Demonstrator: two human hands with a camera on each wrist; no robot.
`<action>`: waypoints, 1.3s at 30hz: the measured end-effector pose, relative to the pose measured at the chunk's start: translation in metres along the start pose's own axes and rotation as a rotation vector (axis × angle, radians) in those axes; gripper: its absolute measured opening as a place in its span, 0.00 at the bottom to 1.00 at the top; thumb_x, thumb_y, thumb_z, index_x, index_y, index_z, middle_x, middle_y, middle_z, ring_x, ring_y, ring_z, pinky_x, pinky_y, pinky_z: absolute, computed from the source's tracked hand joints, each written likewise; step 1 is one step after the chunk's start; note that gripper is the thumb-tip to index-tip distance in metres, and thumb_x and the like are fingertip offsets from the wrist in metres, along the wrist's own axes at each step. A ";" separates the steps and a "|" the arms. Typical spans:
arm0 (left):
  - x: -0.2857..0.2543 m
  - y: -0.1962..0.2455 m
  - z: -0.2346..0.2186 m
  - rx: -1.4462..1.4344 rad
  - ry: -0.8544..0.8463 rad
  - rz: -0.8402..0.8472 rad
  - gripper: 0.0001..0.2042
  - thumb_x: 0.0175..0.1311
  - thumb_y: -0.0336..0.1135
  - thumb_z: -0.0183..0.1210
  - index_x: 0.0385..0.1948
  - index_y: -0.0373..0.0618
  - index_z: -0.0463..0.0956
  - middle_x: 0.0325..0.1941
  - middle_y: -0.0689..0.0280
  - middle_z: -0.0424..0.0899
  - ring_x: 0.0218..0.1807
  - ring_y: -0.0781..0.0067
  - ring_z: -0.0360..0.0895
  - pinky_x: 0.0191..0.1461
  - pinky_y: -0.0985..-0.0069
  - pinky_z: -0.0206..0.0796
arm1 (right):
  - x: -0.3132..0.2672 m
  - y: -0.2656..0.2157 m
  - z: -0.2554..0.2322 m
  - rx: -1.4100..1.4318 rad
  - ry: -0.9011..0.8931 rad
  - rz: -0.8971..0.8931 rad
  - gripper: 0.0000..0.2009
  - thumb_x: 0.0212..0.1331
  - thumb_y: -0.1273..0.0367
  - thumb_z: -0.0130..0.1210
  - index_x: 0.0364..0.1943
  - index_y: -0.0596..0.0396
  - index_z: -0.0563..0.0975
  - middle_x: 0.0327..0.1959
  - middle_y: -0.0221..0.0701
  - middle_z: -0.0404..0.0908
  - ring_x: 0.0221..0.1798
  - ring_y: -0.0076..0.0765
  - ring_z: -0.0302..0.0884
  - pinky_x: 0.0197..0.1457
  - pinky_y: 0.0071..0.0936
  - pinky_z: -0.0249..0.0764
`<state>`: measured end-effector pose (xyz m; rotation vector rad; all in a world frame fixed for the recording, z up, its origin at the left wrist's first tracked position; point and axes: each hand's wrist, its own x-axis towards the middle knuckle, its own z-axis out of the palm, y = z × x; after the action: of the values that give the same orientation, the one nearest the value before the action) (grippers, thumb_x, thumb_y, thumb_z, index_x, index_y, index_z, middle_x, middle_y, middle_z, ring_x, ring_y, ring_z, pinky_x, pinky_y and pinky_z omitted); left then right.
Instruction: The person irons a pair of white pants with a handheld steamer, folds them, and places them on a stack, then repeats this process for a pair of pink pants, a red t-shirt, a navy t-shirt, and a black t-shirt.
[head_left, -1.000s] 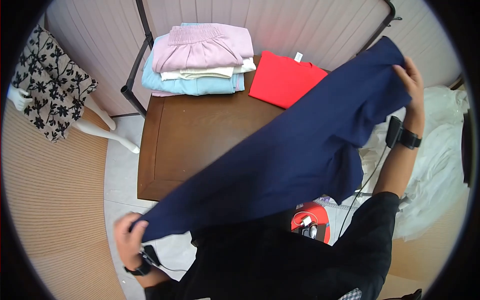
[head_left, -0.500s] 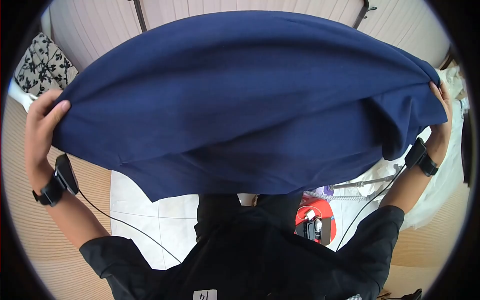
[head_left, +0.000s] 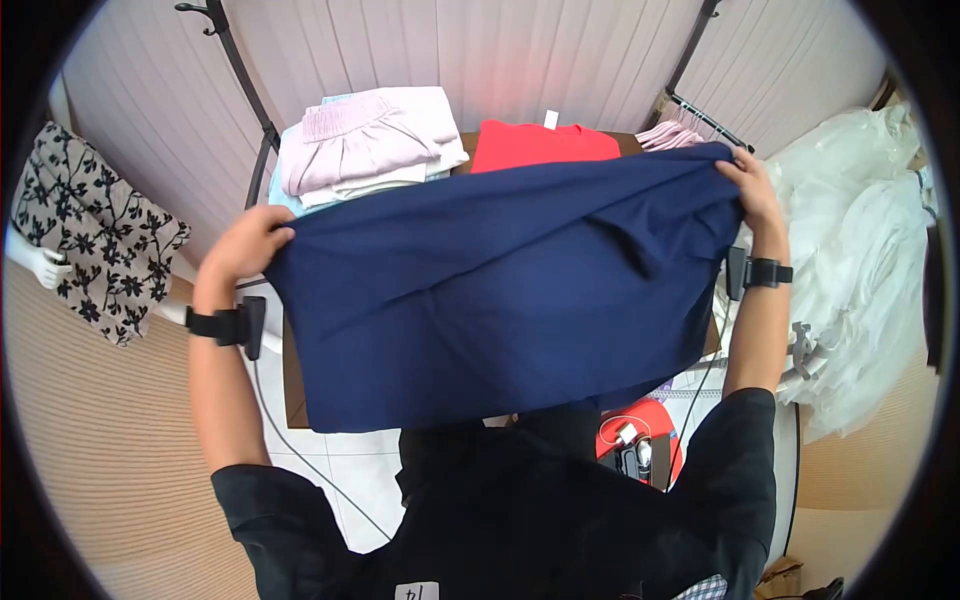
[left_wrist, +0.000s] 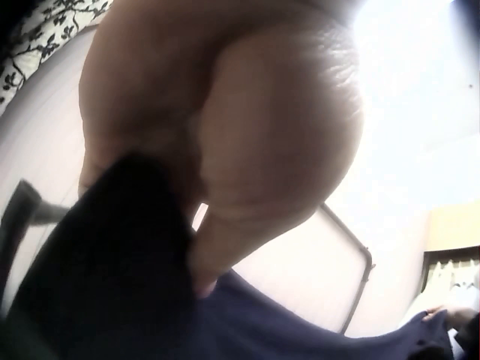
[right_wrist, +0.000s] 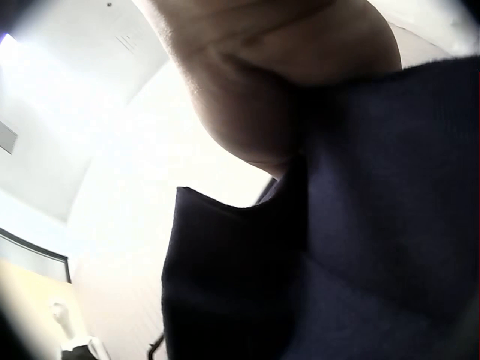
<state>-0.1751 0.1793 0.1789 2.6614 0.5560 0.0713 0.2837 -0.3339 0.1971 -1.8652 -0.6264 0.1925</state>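
Observation:
A navy blue garment (head_left: 500, 300) hangs stretched between both hands over the wooden table. My left hand (head_left: 247, 245) grips its upper left corner, thumb on the near side. At the upper right corner, my right hand (head_left: 750, 190) pinches the cloth, and folds gather beneath it. Close up in the left wrist view, the thumb and palm of the left hand (left_wrist: 262, 127) press over the dark cloth (left_wrist: 105, 262). The right wrist view has the right hand (right_wrist: 277, 82) above the draped fabric (right_wrist: 390, 195), its fingertips hidden behind it.
Behind the garment lie a stack of folded pink, white and light blue clothes (head_left: 370, 140) and a folded red shirt (head_left: 545, 145). A mannequin in a floral skirt (head_left: 95, 240) stands left. White tulle (head_left: 850, 250) hangs right. A red stool (head_left: 645, 425) holds cables and devices.
The garment swung up and spread wide between the hands, then came down. Both hands have since moved inward, and the left is higher than a second ago. The stack and red shirt show again.

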 end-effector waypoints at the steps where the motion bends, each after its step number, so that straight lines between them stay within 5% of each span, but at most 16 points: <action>1: 0.008 0.000 0.012 0.036 -0.019 -0.011 0.09 0.62 0.28 0.56 0.40 0.36 0.79 0.37 0.50 0.82 0.42 0.52 0.80 0.48 0.65 0.69 | 0.012 0.019 0.007 -0.006 0.021 0.013 0.07 0.60 0.74 0.57 0.42 0.57 0.79 0.38 0.27 0.81 0.39 0.21 0.76 0.44 0.20 0.72; 5: 0.037 -0.002 0.044 0.089 -0.232 -0.143 0.11 0.60 0.26 0.54 0.43 0.37 0.78 0.42 0.47 0.82 0.49 0.46 0.78 0.51 0.61 0.69 | 0.049 0.066 0.030 -0.058 -0.032 0.132 0.07 0.60 0.74 0.58 0.41 0.57 0.79 0.37 0.28 0.82 0.38 0.23 0.77 0.42 0.23 0.74; 9: 0.050 -0.018 0.080 0.128 -0.140 -0.196 0.11 0.58 0.25 0.53 0.41 0.35 0.78 0.44 0.45 0.82 0.50 0.44 0.78 0.52 0.59 0.69 | 0.072 0.098 0.044 -0.086 -0.057 0.138 0.07 0.59 0.75 0.58 0.41 0.57 0.79 0.37 0.30 0.82 0.38 0.25 0.78 0.42 0.24 0.74; 12: 0.054 -0.036 0.120 0.135 0.250 -0.163 0.09 0.57 0.23 0.55 0.38 0.33 0.77 0.43 0.45 0.81 0.49 0.41 0.77 0.53 0.58 0.69 | 0.084 0.155 0.047 -0.292 -0.052 0.195 0.14 0.56 0.70 0.62 0.45 0.58 0.78 0.37 0.33 0.82 0.39 0.27 0.78 0.44 0.26 0.74; 13: 0.048 -0.031 0.125 0.132 0.242 -0.153 0.09 0.57 0.23 0.55 0.38 0.33 0.77 0.43 0.45 0.81 0.49 0.41 0.77 0.53 0.58 0.69 | 0.080 0.160 0.051 -0.466 -0.030 0.229 0.16 0.54 0.68 0.64 0.47 0.58 0.78 0.35 0.33 0.81 0.39 0.28 0.77 0.45 0.27 0.74; 15: 0.026 -0.013 0.129 0.035 0.588 0.009 0.10 0.55 0.23 0.58 0.40 0.35 0.76 0.44 0.48 0.80 0.49 0.44 0.76 0.53 0.59 0.69 | 0.061 0.166 0.051 -0.653 0.044 0.148 0.20 0.52 0.65 0.65 0.49 0.58 0.77 0.33 0.32 0.80 0.38 0.27 0.76 0.44 0.27 0.73; 17: 0.001 0.008 0.126 -0.087 0.480 -0.163 0.14 0.53 0.24 0.63 0.43 0.36 0.75 0.47 0.51 0.78 0.49 0.48 0.76 0.53 0.60 0.68 | 0.030 0.140 0.059 -0.645 0.121 0.007 0.19 0.54 0.67 0.65 0.48 0.59 0.76 0.29 0.27 0.76 0.33 0.23 0.73 0.37 0.23 0.71; 19: -0.025 0.011 0.132 -0.239 0.167 -0.115 0.20 0.53 0.27 0.66 0.49 0.37 0.74 0.54 0.50 0.76 0.57 0.49 0.74 0.60 0.62 0.66 | -0.016 0.103 0.071 -0.339 -0.086 0.231 0.27 0.49 0.62 0.69 0.52 0.59 0.75 0.35 0.34 0.78 0.39 0.35 0.76 0.46 0.31 0.74; 23: -0.049 0.037 0.140 -0.009 0.033 -0.157 0.26 0.52 0.30 0.68 0.55 0.40 0.73 0.66 0.49 0.68 0.69 0.48 0.63 0.71 0.63 0.58 | -0.076 0.075 0.097 -0.706 -0.211 -0.222 0.29 0.44 0.61 0.72 0.51 0.58 0.75 0.50 0.42 0.74 0.55 0.47 0.72 0.58 0.35 0.70; 29: -0.038 0.035 0.146 0.155 0.152 -0.047 0.12 0.56 0.26 0.63 0.42 0.37 0.76 0.55 0.47 0.76 0.57 0.44 0.74 0.60 0.61 0.68 | -0.069 0.093 0.126 -0.826 -0.173 -0.312 0.17 0.48 0.68 0.62 0.43 0.59 0.77 0.51 0.44 0.74 0.56 0.53 0.72 0.60 0.39 0.70; 32: -0.031 0.020 0.139 -0.047 0.255 0.073 0.05 0.58 0.23 0.57 0.34 0.34 0.73 0.36 0.48 0.80 0.40 0.43 0.78 0.45 0.62 0.71 | -0.038 0.075 0.111 -0.734 -0.017 -0.387 0.13 0.50 0.70 0.54 0.40 0.61 0.78 0.42 0.47 0.80 0.49 0.54 0.77 0.56 0.39 0.73; 35: -0.015 -0.004 0.125 -0.305 0.401 -0.110 0.05 0.67 0.28 0.55 0.36 0.35 0.73 0.33 0.62 0.80 0.36 0.74 0.75 0.42 0.75 0.67 | -0.015 0.041 0.100 -0.663 0.094 -0.329 0.15 0.53 0.69 0.52 0.43 0.62 0.78 0.41 0.49 0.81 0.47 0.56 0.78 0.55 0.40 0.73; 39: 0.013 -0.040 0.107 -0.461 0.467 -0.145 0.08 0.71 0.32 0.53 0.39 0.35 0.75 0.33 0.72 0.74 0.36 0.83 0.69 0.43 0.83 0.62 | -0.006 0.003 0.093 -0.462 0.068 -0.099 0.15 0.54 0.72 0.51 0.46 0.62 0.77 0.37 0.43 0.83 0.41 0.46 0.82 0.48 0.35 0.75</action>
<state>-0.1637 0.1766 0.0647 2.1445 0.7668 0.7018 0.2403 -0.2611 0.1579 -2.2645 -0.7605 -0.0904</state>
